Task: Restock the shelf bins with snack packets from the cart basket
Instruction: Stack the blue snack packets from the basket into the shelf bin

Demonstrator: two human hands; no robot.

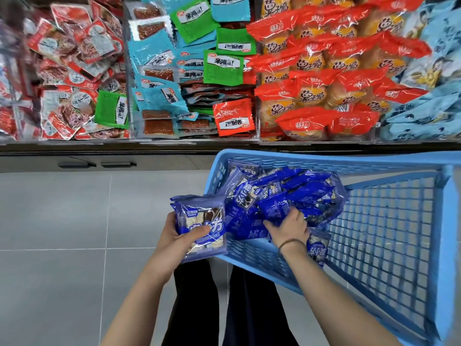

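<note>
Blue packet (200, 227) upright, long axis vertical, left-held.

This is a shop; clear shelf bins (258, 101) hold heaps of bright snack packets (224, 67); a blue cart basket (389, 221) stands on a grey tiled floor (62, 221).

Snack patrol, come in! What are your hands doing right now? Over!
Left hand holding a stack of blue packets. Right hand grabbing more in the blue basket. Shelf bins untouched. Nothing blocking.
</note>
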